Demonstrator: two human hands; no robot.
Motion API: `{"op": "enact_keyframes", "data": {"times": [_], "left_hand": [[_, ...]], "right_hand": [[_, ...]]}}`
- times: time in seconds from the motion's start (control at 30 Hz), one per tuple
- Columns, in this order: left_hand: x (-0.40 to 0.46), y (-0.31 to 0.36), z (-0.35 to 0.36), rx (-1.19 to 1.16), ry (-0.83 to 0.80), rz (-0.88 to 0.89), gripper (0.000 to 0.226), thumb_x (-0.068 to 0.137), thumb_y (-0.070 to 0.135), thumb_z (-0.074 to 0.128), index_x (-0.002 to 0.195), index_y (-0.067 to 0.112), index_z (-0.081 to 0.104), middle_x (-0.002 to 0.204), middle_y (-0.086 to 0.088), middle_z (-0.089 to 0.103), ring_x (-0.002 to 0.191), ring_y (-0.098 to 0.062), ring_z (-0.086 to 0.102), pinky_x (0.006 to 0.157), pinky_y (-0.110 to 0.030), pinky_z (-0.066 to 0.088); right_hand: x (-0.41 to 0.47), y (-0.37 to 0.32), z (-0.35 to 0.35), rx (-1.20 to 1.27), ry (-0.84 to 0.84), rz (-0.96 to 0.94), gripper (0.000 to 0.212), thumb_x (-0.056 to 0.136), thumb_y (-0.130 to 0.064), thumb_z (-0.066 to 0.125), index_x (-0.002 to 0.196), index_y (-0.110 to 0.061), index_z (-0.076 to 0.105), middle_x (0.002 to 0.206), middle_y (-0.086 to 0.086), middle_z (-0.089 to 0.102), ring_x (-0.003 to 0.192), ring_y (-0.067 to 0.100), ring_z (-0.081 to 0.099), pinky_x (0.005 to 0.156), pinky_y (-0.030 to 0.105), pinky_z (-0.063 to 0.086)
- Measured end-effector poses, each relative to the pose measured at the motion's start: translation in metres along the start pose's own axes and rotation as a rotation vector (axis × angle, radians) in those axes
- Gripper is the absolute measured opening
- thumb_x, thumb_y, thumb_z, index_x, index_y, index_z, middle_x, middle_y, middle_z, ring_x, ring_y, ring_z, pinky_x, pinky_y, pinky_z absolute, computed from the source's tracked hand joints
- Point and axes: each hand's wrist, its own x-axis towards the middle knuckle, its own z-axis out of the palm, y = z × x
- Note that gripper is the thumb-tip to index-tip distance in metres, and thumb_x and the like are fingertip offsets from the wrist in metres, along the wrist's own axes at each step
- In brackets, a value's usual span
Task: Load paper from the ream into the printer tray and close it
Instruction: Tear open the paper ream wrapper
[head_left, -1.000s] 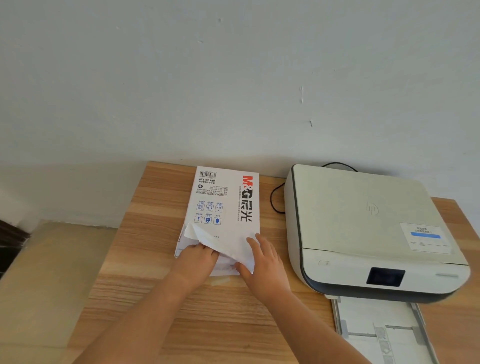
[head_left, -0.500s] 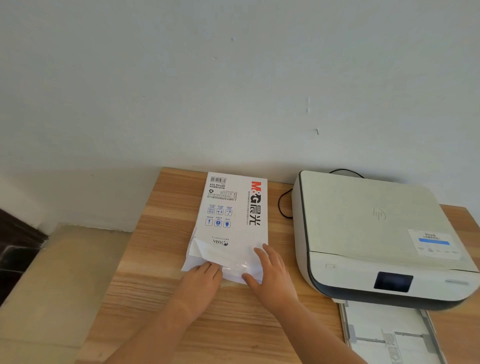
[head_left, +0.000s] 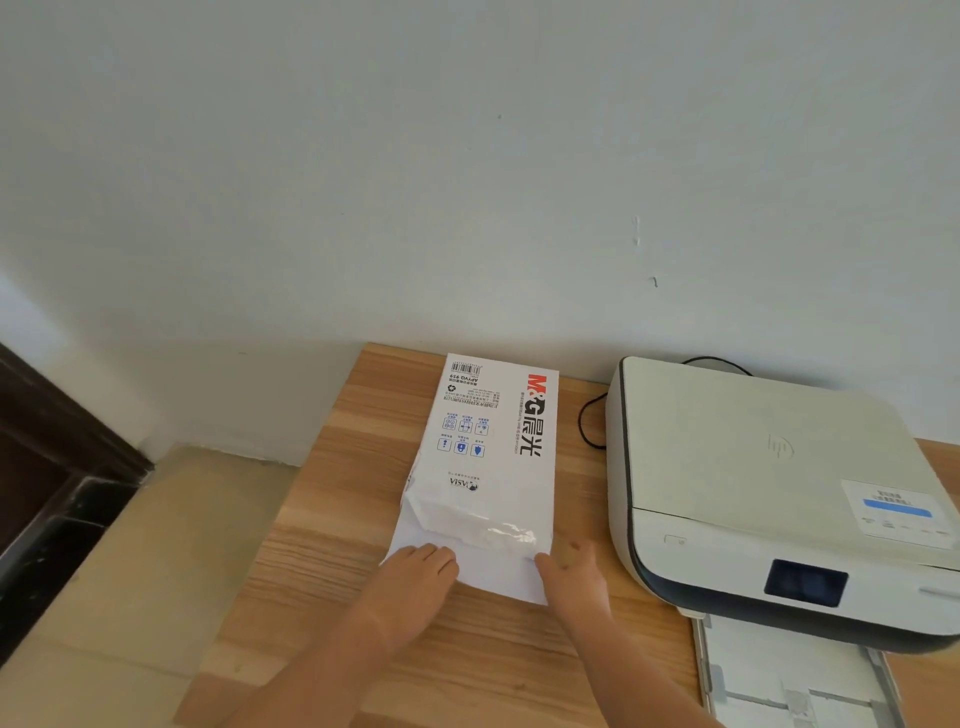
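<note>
The white paper ream (head_left: 488, 441), with red and black lettering on its wrapper, lies on the wooden table (head_left: 332, 545) left of the printer. Its near end is torn open, and a stack of white sheets (head_left: 493, 571) sticks out toward me. My left hand (head_left: 415, 577) holds the sheets at their near left corner. My right hand (head_left: 576, 577) holds their right edge. The white printer (head_left: 753, 467) stands at the right, lid down. Its paper tray (head_left: 789, 680) is pulled out at the front and no paper shows in it.
A black cable (head_left: 589, 426) loops on the table between the ream and the printer. The white wall runs right behind the table. Dark furniture (head_left: 57, 493) stands at the far left, beyond the table's left edge, with tan floor below.
The wrapper flap that my hands lifted a second ago now lies flat. The sheets have slid out of the ream's near end toward me, with both hands drawn back along them.
</note>
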Motion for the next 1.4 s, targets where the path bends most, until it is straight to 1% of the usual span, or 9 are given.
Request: {"op": "enact_keyframes", "data": {"times": [0.07, 0.13, 0.23, 0.43, 0.6, 0.9, 1.17, 1.27, 1.4], "left_hand": [[-0.003, 0.0, 0.003, -0.004, 0.004, 0.006, 0.037, 0.04, 0.009, 0.081, 0.07, 0.022, 0.063, 0.074, 0.007, 0.059, 0.058, -0.011, 0.053, 0.049, -0.023, 0.042], [-0.006, 0.002, 0.002, -0.024, 0.009, 0.004, 0.035, 0.043, 0.013, 0.081, 0.071, 0.023, 0.062, 0.075, 0.008, 0.058, 0.059, -0.01, 0.053, 0.048, -0.023, 0.042], [-0.009, 0.004, -0.004, -0.064, 0.059, -0.012, 0.027, 0.055, 0.028, 0.081, 0.074, 0.026, 0.062, 0.079, 0.011, 0.057, 0.063, -0.007, 0.054, 0.05, -0.021, 0.045], [-0.022, -0.011, -0.012, -0.214, 0.116, -0.276, 0.056, 0.06, 0.062, 0.073, 0.104, 0.028, 0.065, 0.122, 0.007, 0.059, 0.111, -0.013, 0.049, 0.085, -0.032, 0.053], [-0.03, -0.03, -0.014, -0.481, 0.12, -0.557, 0.054, 0.09, 0.05, 0.053, 0.134, 0.02, 0.045, 0.146, 0.002, 0.037, 0.13, -0.02, 0.036, 0.107, -0.033, 0.035], [-0.027, -0.035, -0.011, -0.871, 0.026, -0.69, 0.047, 0.091, 0.037, 0.059, 0.133, 0.023, 0.048, 0.137, -0.001, 0.044, 0.116, -0.016, 0.046, 0.098, -0.028, 0.039], [-0.021, -0.041, -0.012, -1.391, -0.028, -0.849, 0.044, 0.082, 0.02, 0.073, 0.121, 0.028, 0.055, 0.14, -0.008, 0.049, 0.128, -0.018, 0.047, 0.098, -0.033, 0.043], [-0.019, -0.044, -0.011, -1.433, -0.076, -0.868, 0.033, 0.081, 0.021, 0.074, 0.105, 0.036, 0.059, 0.135, -0.006, 0.052, 0.118, -0.021, 0.055, 0.095, -0.037, 0.048], [-0.015, -0.044, -0.013, -1.469, -0.115, -0.866, 0.036, 0.085, 0.011, 0.069, 0.113, 0.03, 0.059, 0.119, -0.005, 0.061, 0.099, -0.021, 0.064, 0.078, -0.032, 0.053]], "right_hand": [[0.001, 0.001, 0.004, 0.017, -0.014, 0.04, 0.066, 0.091, -0.026, 0.056, 0.148, -0.014, 0.026, 0.116, 0.009, 0.055, 0.094, 0.025, 0.057, 0.08, 0.037, 0.053], [0.001, 0.002, 0.007, 0.071, -0.022, 0.086, 0.064, 0.089, -0.017, 0.056, 0.147, -0.013, 0.03, 0.104, 0.007, 0.058, 0.093, 0.029, 0.061, 0.08, 0.038, 0.055], [-0.001, 0.004, 0.01, 0.17, -0.043, 0.127, 0.06, 0.087, -0.012, 0.055, 0.144, -0.014, 0.037, 0.094, 0.006, 0.058, 0.083, 0.03, 0.066, 0.065, 0.037, 0.056], [-0.003, 0.008, 0.01, 0.206, -0.039, 0.128, 0.035, 0.089, -0.013, 0.057, 0.124, -0.009, 0.058, 0.097, 0.01, 0.066, 0.086, 0.031, 0.067, 0.064, 0.035, 0.057], [-0.008, 0.014, 0.016, 0.217, -0.01, 0.128, 0.025, 0.091, -0.011, 0.054, 0.115, -0.012, 0.061, 0.095, 0.011, 0.069, 0.078, 0.03, 0.067, 0.059, 0.033, 0.052], [-0.032, 0.034, 0.025, 0.287, -0.014, 0.176, 0.022, 0.091, -0.012, 0.054, 0.111, -0.011, 0.064, 0.099, 0.012, 0.068, 0.077, 0.026, 0.062, 0.049, 0.028, 0.045], [-0.049, 0.038, 0.019, 0.316, -0.011, 0.133, 0.041, 0.091, -0.013, 0.055, 0.131, -0.019, 0.047, 0.105, 0.004, 0.06, 0.09, 0.022, 0.061, 0.064, 0.033, 0.053], [-0.05, 0.035, 0.017, 0.266, -0.046, 0.032, 0.055, 0.091, -0.02, 0.06, 0.138, -0.03, 0.035, 0.105, 0.001, 0.057, 0.092, 0.019, 0.06, 0.069, 0.031, 0.051], [-0.044, 0.025, 0.019, 0.246, -0.12, -0.024, 0.049, 0.089, -0.023, 0.064, 0.134, -0.033, 0.047, 0.114, 0.0, 0.055, 0.095, 0.016, 0.058, 0.072, 0.028, 0.049]]}}
